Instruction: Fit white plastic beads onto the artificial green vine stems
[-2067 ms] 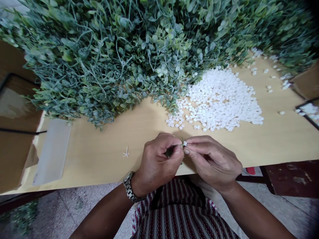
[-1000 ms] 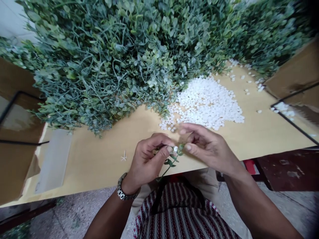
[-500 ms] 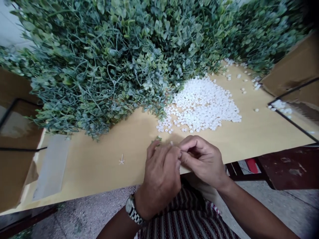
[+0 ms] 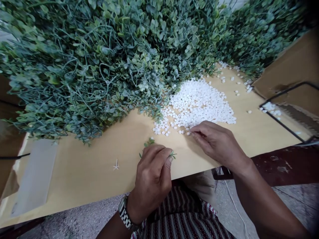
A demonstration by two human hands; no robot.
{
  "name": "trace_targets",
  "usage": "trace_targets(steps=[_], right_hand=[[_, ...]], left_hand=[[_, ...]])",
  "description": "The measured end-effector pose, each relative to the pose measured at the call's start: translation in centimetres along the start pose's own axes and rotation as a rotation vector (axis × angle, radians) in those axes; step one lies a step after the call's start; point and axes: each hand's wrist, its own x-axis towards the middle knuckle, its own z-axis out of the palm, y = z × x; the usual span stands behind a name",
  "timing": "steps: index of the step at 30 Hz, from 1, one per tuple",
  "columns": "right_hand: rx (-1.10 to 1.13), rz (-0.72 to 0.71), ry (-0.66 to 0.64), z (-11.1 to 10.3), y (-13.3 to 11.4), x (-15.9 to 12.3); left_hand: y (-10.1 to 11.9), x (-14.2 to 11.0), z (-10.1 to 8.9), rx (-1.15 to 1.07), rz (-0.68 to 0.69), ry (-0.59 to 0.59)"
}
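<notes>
My left hand (image 4: pixel 153 169) is closed around a small green artificial leaf sprig (image 4: pixel 149 142), whose leaves poke out past the fingers on both sides. To the right, my right hand (image 4: pixel 216 141) reaches the near edge of a spread of small white plastic beads (image 4: pixel 201 103). Its thumb and forefinger are pinched together at one of these pieces; whether the piece is firmly held is hard to see. A small white star-ended plastic piece (image 4: pixel 116 165) lies on the table left of my left hand.
A large heap of artificial greenery (image 4: pixel 104 66) covers the back of the wooden table (image 4: pixel 89 172). Cardboard (image 4: pixel 289 66) with a black wire frame (image 4: pixel 281 122) stands at the right, near scattered beads. A translucent strip (image 4: pixel 35 176) lies at the left.
My hands have come apart. The right one has moved away to the bead pile, while the left has stayed near the table's front edge with the sprig. The view has shifted slightly.
</notes>
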Motion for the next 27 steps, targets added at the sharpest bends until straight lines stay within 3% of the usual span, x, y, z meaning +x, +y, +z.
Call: trace_targets(steps=[5, 10, 13, 19, 27], right_hand=[[-0.183, -0.065, -0.086, 1.1, 0.7, 0.1], [-0.147, -0.041, -0.074, 0.8, -0.3, -0.2], [0.093, 0.034, -0.094, 0.1, -1.5, -0.4], [0.747, 0.327, -0.091, 0.7, -4.1, -0.6], [0.995, 0.366, 0.013, 1.9, -4.8, -0.9]], left_hand=[[-0.5, 0.2, 0.1, -0.114, -0.052, 0.009], [-0.6, 0.5, 0.0, -0.215, -0.115, 0.025], [-0.5, 0.6, 0.0, -0.247, -0.145, 0.021], [-0.6, 0.3, 0.1, -0.268, -0.136, 0.034], [-0.7, -0.3, 0.2, -0.341, -0.143, 0.069]])
